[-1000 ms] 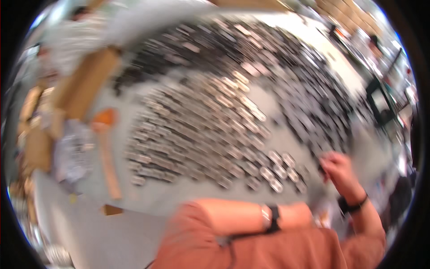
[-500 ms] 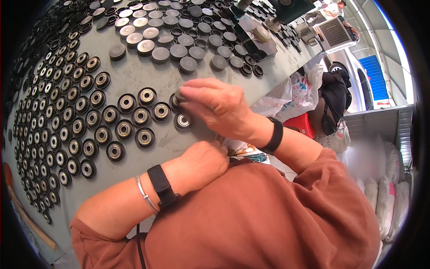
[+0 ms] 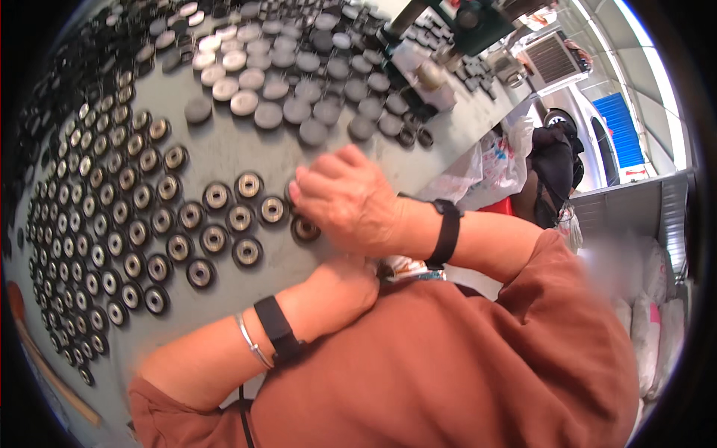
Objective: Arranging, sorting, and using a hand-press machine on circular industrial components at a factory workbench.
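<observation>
Bearings seated in black round housings (image 3: 247,252) stand in loose rows over the left and middle of the table. At the right end of these rows is my right hand (image 3: 351,200), palm down with fingers curled inward. What its fingertips hold, if anything, is hidden. Just beneath that hand, one bearing housing (image 3: 305,228) shows partly. My left hand (image 3: 345,282) lies close to my body at the table's near edge, below the right one. Its fingers are hidden and slightly blurred.
Many grey round caps (image 3: 269,115) spread over the far side of the table (image 3: 231,142). A dark green machine (image 3: 478,30) stands at the far right. Plastic bags (image 3: 497,168) hang off the right edge. A wooden handle (image 3: 56,381) lies at the left rim.
My right hand's fingers have gone from stretched out to curled, and it has come slightly lower over the nearest bearing. The view has shifted a little.
</observation>
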Action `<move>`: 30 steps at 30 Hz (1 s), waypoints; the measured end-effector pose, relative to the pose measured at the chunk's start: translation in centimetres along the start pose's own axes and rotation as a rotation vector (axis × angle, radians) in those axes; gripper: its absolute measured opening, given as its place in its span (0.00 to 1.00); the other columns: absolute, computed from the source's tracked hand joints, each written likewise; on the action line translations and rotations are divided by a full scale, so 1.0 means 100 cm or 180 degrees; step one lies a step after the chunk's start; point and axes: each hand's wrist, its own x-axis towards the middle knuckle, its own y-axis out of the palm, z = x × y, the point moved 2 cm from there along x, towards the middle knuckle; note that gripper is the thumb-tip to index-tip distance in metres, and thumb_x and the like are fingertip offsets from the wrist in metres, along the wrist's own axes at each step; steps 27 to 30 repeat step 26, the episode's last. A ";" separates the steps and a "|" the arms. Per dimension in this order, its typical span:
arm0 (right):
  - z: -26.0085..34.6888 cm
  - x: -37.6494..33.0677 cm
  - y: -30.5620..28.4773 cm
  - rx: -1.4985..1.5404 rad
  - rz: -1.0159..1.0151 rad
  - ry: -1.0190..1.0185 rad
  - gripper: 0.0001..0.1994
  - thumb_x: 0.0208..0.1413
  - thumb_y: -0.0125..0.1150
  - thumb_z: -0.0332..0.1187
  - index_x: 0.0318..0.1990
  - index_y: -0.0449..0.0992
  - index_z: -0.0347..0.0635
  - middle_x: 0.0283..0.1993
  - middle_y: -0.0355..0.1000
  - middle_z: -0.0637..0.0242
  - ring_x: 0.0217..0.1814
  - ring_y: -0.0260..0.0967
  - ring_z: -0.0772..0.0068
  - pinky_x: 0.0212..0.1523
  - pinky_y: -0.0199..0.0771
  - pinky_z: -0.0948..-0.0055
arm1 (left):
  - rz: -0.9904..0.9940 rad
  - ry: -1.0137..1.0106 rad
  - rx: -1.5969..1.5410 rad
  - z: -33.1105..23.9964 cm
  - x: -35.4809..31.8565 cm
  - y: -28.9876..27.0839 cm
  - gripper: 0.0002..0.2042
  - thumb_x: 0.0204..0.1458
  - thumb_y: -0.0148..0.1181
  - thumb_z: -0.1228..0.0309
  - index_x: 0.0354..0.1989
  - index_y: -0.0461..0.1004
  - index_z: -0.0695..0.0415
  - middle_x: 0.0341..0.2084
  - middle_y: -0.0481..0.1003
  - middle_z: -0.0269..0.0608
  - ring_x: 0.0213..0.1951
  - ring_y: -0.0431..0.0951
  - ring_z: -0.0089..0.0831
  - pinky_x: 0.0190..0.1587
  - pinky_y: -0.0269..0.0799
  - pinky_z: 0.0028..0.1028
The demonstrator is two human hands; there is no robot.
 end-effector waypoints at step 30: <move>-0.256 0.132 0.067 -0.0426 -0.0009 0.1466 0.07 0.37 0.51 0.29 0.19 0.73 0.35 0.23 0.71 0.47 0.29 0.72 0.48 0.31 0.72 0.58 | -0.1722 -0.1136 0.0664 0.015 0.014 -0.018 0.05 0.37 0.55 0.70 0.18 0.66 0.53 0.19 0.63 0.34 0.26 0.64 0.31 0.32 0.59 0.32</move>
